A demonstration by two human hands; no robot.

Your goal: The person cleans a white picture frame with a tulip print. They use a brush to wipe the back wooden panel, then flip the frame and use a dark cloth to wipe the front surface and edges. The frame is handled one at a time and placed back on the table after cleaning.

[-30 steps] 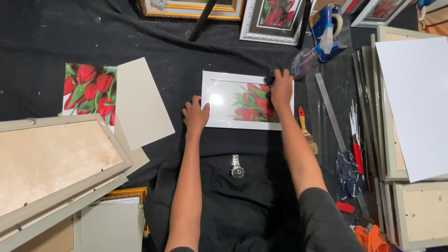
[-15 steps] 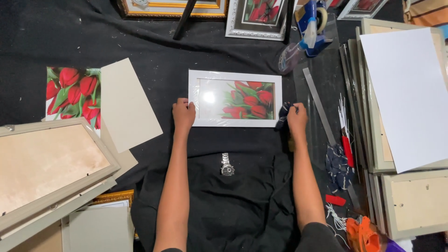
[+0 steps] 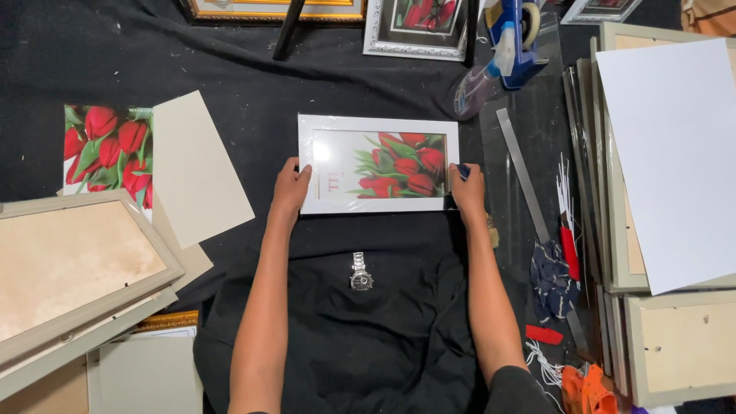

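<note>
A white picture frame [image 3: 378, 123] with a red tulip print lies flat on the black cloth in front of me, wrapped in shiny clear film. My left hand [image 3: 290, 188] grips its lower left corner, thumb on the white border. My right hand [image 3: 467, 191] holds the frame's lower right edge, with a small dark object pinched at the fingertips against the corner. A silver wristwatch [image 3: 361, 272] lies on the cloth between my forearms.
A loose tulip print [image 3: 103, 146] and beige backing board [image 3: 195, 172] lie left, above stacked pale frames [image 3: 73, 272]. A metal ruler [image 3: 523, 172], tape dispenser [image 3: 515, 34], spray bottle [image 3: 473, 88] and stacked frames with a white sheet [image 3: 667, 153] sit right. Framed pictures [image 3: 418, 27] line the far edge.
My right hand has come down from the frame's top right to its lower right corner. My left hand has shifted onto the lower left corner. The view has drifted slightly.
</note>
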